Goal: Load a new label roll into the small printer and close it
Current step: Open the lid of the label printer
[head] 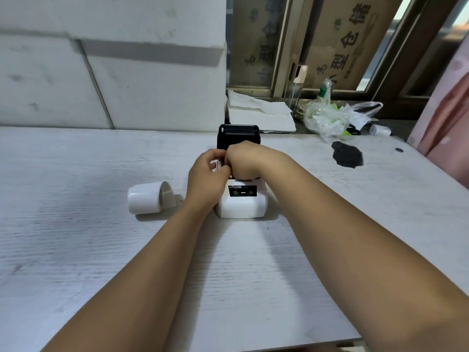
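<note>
The small white printer [241, 201] is set mid-table [76, 250], its black lid [238, 134] raised at the far side. A white piece is pinched over its open top by the left hand [206, 179] and right hand [250, 161]. A label roll [149, 198] is laid just left.

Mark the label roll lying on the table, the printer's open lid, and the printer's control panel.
label roll [144, 198], head view, on its white outer wrap.
open lid [238, 134], head view, on the black raised flap behind the hands.
control panel [243, 193], head view, on the black button strip.
</note>
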Tool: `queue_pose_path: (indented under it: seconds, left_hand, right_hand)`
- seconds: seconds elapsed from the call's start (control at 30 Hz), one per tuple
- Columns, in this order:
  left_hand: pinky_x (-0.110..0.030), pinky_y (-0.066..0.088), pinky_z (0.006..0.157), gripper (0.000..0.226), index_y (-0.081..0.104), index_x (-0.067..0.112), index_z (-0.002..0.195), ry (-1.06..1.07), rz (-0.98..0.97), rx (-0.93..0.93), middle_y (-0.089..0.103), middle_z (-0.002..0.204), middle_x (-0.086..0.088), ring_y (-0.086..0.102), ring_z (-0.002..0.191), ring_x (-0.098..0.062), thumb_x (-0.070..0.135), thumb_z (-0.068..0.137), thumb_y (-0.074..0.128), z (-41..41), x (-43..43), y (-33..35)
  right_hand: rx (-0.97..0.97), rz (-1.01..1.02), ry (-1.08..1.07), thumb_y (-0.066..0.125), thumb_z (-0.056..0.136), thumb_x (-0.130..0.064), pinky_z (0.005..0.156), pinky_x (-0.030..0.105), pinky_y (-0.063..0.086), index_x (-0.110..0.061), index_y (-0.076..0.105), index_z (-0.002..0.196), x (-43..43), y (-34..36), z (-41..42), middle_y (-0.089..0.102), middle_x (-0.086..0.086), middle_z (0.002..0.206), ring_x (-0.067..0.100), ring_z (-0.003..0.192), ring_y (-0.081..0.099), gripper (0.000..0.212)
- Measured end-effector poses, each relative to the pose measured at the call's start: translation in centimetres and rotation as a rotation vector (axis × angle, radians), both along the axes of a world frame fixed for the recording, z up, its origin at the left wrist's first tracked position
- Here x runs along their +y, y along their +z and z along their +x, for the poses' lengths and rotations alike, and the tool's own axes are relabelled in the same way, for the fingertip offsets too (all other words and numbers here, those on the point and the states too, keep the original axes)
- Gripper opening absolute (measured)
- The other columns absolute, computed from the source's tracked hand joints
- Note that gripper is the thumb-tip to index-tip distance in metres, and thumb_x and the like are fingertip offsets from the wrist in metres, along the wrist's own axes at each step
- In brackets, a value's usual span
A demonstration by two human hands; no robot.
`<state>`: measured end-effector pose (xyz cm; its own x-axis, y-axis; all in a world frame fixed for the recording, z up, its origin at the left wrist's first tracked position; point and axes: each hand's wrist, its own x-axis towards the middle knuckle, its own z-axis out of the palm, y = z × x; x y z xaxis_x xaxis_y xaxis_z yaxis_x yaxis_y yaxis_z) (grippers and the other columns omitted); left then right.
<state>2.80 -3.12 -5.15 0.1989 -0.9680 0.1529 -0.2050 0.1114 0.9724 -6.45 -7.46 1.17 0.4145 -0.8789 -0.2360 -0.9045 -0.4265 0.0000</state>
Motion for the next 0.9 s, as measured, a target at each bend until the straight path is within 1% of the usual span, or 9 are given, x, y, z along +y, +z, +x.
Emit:
queue_pose_path:
  seconds: [0.03,0.13,0.2,0.33,0.43,0.57,0.7,0.77,0.9]
  left_hand:
    - [-0.039,0.049,0.098,0.031,0.066,0.027,0.100,0.001,0.001,0.006,0.070,0.112,0.003,0.062,0.111,-0.019,0.009,0.080,0.051,0.0,0.1,0.1]
    - [-0.035,0.049,0.097,0.034,0.067,0.026,0.103,0.011,0.012,0.001,0.070,0.112,0.005,0.061,0.111,-0.017,0.006,0.081,0.050,-0.1,0.2,0.2]
    - [-0.033,0.048,0.097,0.035,0.067,0.025,0.104,0.014,0.016,-0.006,0.070,0.111,0.005,0.060,0.111,-0.017,0.005,0.081,0.051,-0.2,0.2,0.3]
    - [-0.035,0.049,0.097,0.033,0.067,0.026,0.100,-0.008,0.018,-0.015,0.070,0.110,0.003,0.061,0.110,-0.019,0.008,0.079,0.050,-0.3,0.3,0.3]
    - [-0.039,0.049,0.097,0.034,0.067,0.027,0.098,-0.021,0.020,-0.012,0.070,0.110,0.001,0.062,0.109,-0.021,0.011,0.074,0.049,-0.3,0.3,0.3]
    - [-0.036,0.051,0.093,0.032,0.067,0.026,0.096,-0.031,0.027,0.018,0.071,0.107,0.000,0.064,0.106,-0.022,0.010,0.073,0.051,-0.4,0.4,0.3]
    - [-0.024,0.045,0.087,0.032,0.065,0.020,0.104,-0.004,0.019,0.025,0.067,0.101,0.010,0.058,0.102,-0.013,0.003,0.080,0.053,-0.7,0.4,0.5]
    - [-0.026,0.048,0.086,0.034,0.064,0.020,0.107,0.009,0.016,0.024,0.064,0.095,0.015,0.059,0.100,-0.013,0.003,0.079,0.055,-0.9,0.5,0.5]
    - [-0.034,0.052,0.089,0.036,0.061,0.023,0.110,0.019,0.020,0.021,0.061,0.093,0.017,0.062,0.101,-0.017,0.006,0.079,0.055,-0.7,0.3,0.3]
  right_hand:
    - [-0.001,0.001,-0.001,0.048,0.085,-0.002,0.050,0.027,0.034,-0.012,0.062,0.093,0.0,0.0,-0.1,0.050,0.001,0.070,0.018,0.061,0.048,0.020]
    - [-0.002,0.000,0.006,0.050,0.086,-0.003,0.049,0.027,0.034,-0.008,0.065,0.101,0.0,0.1,-0.4,0.059,0.007,0.084,0.024,0.074,0.053,0.023]
    - [0.000,0.010,0.012,0.052,0.085,-0.004,0.049,0.026,0.036,-0.009,0.067,0.105,-0.2,0.0,-0.5,0.061,0.007,0.088,0.025,0.077,0.054,0.026]
    - [0.038,0.021,0.031,0.051,0.084,-0.002,0.049,0.027,0.034,-0.011,0.063,0.097,0.1,0.1,-0.4,0.052,0.000,0.071,0.018,0.063,0.048,0.020]
    - [0.041,0.029,0.050,0.050,0.084,-0.002,0.049,0.027,0.033,-0.015,0.060,0.091,0.3,0.4,-0.4,0.049,-0.001,0.068,0.014,0.059,0.045,0.017]
    - [0.038,0.041,0.052,0.051,0.081,-0.002,0.049,0.026,0.034,-0.015,0.061,0.088,0.6,0.7,-0.8,0.051,-0.001,0.066,0.013,0.058,0.045,0.017]
    - [0.025,0.057,0.070,0.050,0.081,-0.002,0.050,0.027,0.034,-0.016,0.062,0.086,1.0,1.0,-1.3,0.050,-0.002,0.066,0.013,0.059,0.044,0.019]
    - [0.016,0.062,0.083,0.049,0.082,-0.004,0.050,0.026,0.033,-0.016,0.059,0.084,1.1,1.2,-1.6,0.050,-0.003,0.067,0.016,0.062,0.046,0.016]
    - [-0.040,0.074,0.080,0.053,0.084,-0.006,0.051,0.026,0.033,-0.015,0.057,0.086,1.2,1.4,-1.8,0.053,0.001,0.081,0.022,0.076,0.048,0.010]
